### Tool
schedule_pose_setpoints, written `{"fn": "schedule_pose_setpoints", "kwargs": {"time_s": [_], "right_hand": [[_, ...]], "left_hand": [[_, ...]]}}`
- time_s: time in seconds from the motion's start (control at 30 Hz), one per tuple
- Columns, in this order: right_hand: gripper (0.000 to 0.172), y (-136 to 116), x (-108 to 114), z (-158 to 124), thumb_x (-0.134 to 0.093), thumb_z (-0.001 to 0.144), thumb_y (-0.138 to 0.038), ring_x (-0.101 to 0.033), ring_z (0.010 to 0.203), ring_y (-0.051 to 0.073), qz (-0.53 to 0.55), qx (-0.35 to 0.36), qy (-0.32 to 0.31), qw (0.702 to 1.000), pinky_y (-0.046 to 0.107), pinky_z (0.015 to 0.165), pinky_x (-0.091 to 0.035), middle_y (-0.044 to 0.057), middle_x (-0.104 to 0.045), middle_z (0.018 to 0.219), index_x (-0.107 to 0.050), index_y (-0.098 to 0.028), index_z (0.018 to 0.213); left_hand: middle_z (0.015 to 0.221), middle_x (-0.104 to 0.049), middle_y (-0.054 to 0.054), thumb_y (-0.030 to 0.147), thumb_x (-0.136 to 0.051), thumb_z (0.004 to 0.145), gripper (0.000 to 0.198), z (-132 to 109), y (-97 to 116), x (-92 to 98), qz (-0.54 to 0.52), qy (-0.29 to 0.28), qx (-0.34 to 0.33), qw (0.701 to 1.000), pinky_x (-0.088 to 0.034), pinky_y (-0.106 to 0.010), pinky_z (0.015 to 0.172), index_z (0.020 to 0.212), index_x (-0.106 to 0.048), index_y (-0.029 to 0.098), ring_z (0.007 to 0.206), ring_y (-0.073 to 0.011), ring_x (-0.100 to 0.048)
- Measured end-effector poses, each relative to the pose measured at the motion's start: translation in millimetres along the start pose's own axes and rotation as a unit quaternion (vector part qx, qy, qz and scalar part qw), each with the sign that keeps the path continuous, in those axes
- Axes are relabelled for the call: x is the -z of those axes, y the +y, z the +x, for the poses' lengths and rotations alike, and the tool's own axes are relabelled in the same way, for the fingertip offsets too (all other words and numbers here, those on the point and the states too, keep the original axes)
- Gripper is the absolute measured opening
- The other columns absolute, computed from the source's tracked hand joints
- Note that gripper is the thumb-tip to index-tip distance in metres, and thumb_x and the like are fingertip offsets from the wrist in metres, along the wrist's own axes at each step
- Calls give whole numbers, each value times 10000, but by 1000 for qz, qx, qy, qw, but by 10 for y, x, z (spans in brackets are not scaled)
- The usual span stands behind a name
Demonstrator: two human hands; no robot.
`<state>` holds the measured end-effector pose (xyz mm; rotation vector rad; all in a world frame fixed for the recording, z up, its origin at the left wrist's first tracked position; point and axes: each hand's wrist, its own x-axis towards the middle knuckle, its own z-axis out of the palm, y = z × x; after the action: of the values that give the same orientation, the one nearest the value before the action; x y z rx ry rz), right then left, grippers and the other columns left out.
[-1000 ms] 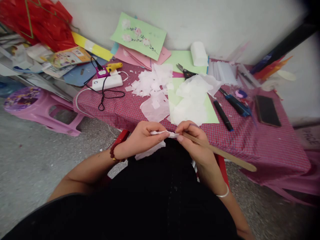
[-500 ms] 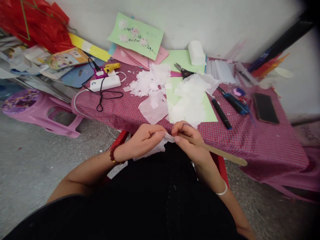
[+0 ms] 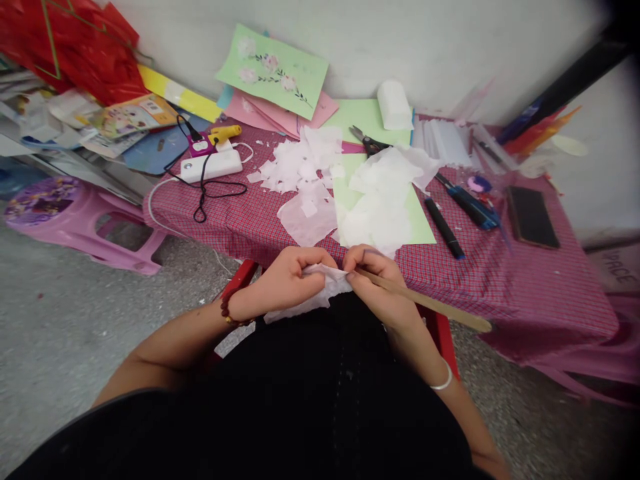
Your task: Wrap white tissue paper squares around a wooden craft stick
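Note:
My left hand [image 3: 299,277] is closed on a thin white sheet of tissue paper [image 3: 336,283], which hangs below the fingers over my lap. At the sheet's right corner, the thumb and fingers of my right hand [image 3: 377,283] pinch its edge. A flat wooden craft stick [image 3: 450,310] also sits in my right hand and points out to the right past the wrist. Just beyond my hands, on the table, lie torn white paper pieces [image 3: 295,167] and a pile of white tissue [image 3: 380,207] on a green sheet [image 3: 420,223].
Behind the piles are scissors [image 3: 369,141], a tissue pack [image 3: 394,105] and a green card with flowers [image 3: 274,70]. A black marker [image 3: 444,228], blue pens [image 3: 473,208] and a phone [image 3: 531,217] lie right. A power strip [image 3: 211,167] with a yellow glue gun [image 3: 225,135] stands left.
My left thumb has shifted slightly back along the tissue paper, so more of the sheet shows between my hands. The craft stick has moved only a little.

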<state>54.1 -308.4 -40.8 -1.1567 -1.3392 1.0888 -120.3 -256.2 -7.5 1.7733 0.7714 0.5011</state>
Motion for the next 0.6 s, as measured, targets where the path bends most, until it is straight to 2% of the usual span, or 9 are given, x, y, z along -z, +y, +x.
{"fn": "schedule_pose_setpoints", "kwargs": {"time_s": [0.17,0.27,0.37,0.5,0.6], "right_hand": [[99,-19,-7,-11,-536,730,-104,-418,619,106,0,-7,-2,1000,256,537,-297,-19,-474,724,-536,-201,712],[89,-47,-15,-14,-544,727,-115,-406,599,97,18,-24,0,1000,249,525,-294,-25,-463,723,-530,-202,741],[99,-62,-23,-14,-551,721,-119,-394,572,90,35,-38,-1,999,240,511,-285,-37,-454,699,-522,-203,763],[113,-50,-20,-21,-562,718,-124,-391,560,88,50,-48,9,998,232,502,-277,-45,-456,677,-519,-207,782],[117,-24,1,-30,-572,718,-124,-384,563,88,53,-40,30,997,229,496,-268,-45,-453,682,-525,-209,782]], "left_hand": [[656,-576,20,174,-553,752,91,15,-34,4,-14,29,17,999,-362,-176,546,722,-620,121,598,-75,-479],[604,-520,43,115,-504,733,99,19,-52,-10,-34,37,22,999,-316,-171,513,701,-598,125,549,-57,-419],[617,-520,47,77,-461,710,142,27,-51,-23,-46,43,18,998,-320,-171,527,703,-593,129,552,-52,-413],[749,-594,18,119,-521,723,106,41,-25,1,-32,24,-2,999,-375,-186,608,775,-612,127,657,-74,-490],[694,-554,25,192,-530,773,92,36,-22,46,-33,15,24,999,-344,-183,551,752,-592,128,610,-70,-459]]}}
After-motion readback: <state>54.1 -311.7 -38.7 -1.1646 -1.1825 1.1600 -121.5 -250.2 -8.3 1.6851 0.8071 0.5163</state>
